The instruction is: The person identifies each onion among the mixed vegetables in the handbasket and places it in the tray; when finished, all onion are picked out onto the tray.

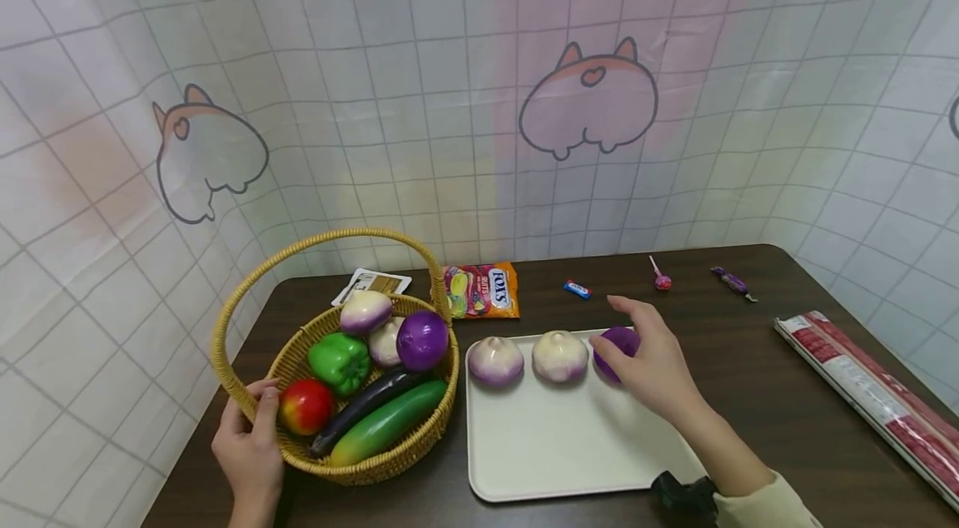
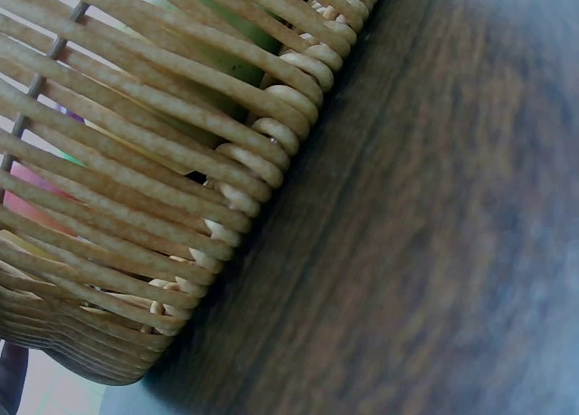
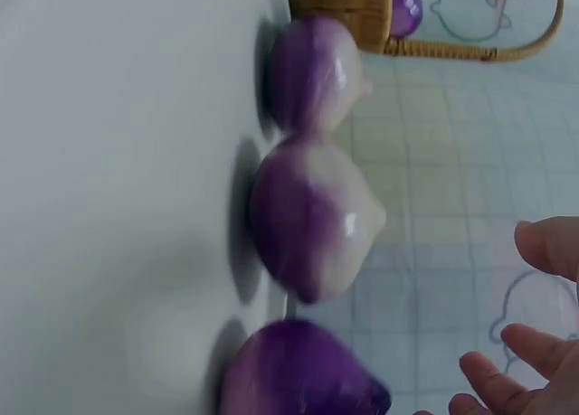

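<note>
My table [image 1: 749, 361] is dark brown wood, set into a corner. A wicker basket [image 1: 375, 470] sits at its left edge, a white tray [image 1: 554, 445] just beside it at the near edge. Along the far edge lie a card [image 1: 370, 284], a Fox's candy bag [image 1: 481, 291], a small blue sweet [image 1: 577, 289], a lollipop [image 1: 661, 278] and a purple wrapped candy [image 1: 732, 282]. A long red-and-white roll [image 1: 869, 395] lies along the right edge.

left hand [image 1: 250, 449]: bare | right hand [image 1: 659, 374]: cream sleeve [image 1: 764, 507], black wrist strap [image 1: 685, 496]
</note>
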Available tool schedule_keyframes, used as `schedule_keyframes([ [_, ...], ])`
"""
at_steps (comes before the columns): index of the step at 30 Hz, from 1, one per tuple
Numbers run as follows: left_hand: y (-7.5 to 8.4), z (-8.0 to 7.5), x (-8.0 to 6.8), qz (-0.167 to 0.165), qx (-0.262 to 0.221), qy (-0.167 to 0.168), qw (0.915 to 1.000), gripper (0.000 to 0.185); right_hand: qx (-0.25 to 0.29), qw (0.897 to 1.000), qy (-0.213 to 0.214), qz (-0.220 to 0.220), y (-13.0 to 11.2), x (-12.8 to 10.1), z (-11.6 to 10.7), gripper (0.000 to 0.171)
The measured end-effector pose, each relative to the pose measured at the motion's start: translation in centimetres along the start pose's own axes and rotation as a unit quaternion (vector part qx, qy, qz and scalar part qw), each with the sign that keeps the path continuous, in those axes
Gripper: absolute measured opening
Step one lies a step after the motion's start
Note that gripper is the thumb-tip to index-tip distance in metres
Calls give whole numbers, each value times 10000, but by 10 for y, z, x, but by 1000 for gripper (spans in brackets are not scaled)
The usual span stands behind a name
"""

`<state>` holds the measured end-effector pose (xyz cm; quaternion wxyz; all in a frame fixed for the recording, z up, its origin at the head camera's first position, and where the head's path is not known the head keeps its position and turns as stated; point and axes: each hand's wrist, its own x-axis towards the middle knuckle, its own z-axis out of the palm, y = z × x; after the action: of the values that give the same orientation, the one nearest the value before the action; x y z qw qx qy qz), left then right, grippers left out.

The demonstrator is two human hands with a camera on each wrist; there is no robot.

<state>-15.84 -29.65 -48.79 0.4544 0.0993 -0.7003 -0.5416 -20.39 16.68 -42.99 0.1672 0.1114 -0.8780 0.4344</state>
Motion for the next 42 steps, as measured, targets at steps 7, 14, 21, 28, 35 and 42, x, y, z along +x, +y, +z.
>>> schedule_keyframes([
  [7,-2,0,0,29,-33,-25,10000,17,643,9970,139,-414,-27,4,25,53],
  [14,-2,0,1,-48,41,-24,10000,17,895,9954,-230,-270,-51,6,54,55],
  [21,-2,-1,0,-66,55,-16,10000,16,1088,9926,-483,-247,-69,5,80,53],
  [28,1,-1,0,-18,128,-14,9999,18,1421,9865,-711,-408,-77,4,97,53],
  [35,2,-1,0,-55,139,12,9999,18,1637,9797,-1116,-316,-86,7,115,54],
  [42,1,-2,-2,-232,251,1,9994,18,1717,9766,-1240,-370,-92,10,129,53],
])
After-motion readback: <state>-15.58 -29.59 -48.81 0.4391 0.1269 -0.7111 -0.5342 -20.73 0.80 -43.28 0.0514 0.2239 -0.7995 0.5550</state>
